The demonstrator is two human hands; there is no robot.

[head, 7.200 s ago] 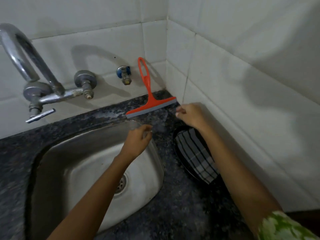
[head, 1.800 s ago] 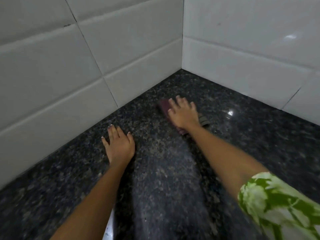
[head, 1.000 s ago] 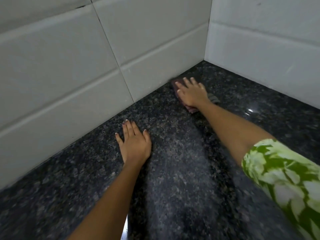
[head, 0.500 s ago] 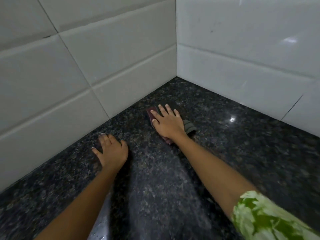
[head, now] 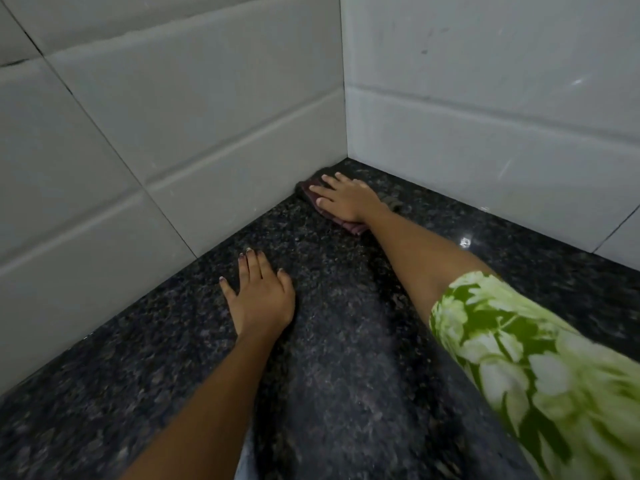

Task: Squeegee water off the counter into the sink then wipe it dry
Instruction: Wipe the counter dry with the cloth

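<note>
the right hand [head: 346,199] is lying flat on a dark reddish cloth [head: 341,226], fingers straight and slightly spread, pressing it down onto the speckled black bench [head: 346,358]. the cloth is sitting right in the corner where the two tiled walls [head: 207,133] are meeting, its far edge touching or nearly touching the left wall's base; most of it is hidden under the palm, with a strip showing on the near side and a greyer bit poking out on the far side by the wrist. pressing with an open palm rather than bunching the cloth is probably meant to spread the push over a wide patch, so the fabric is soaking up the film of water instead of skating over it.

the left hand [head: 259,297] is resting palm down on the bare bench, well apart from the cloth and nearer the person, fingers straight and together, holding nothing. it seems to be acting as a prop, taking body weight while the right arm, in a green and white leafy sleeve [head: 519,358], is reaching far into the corner.

neither sink nor squeegee is showing here, so judging by the cloth in use, the drying part of the job is under way. the corner is the awkward spot: water tends to sit along the wall joint, and the cloth will likely need dragging back along that seam. a small bright glint on the bench near the right wall may be a wet spot left to reach, though i cannot tell.
</note>
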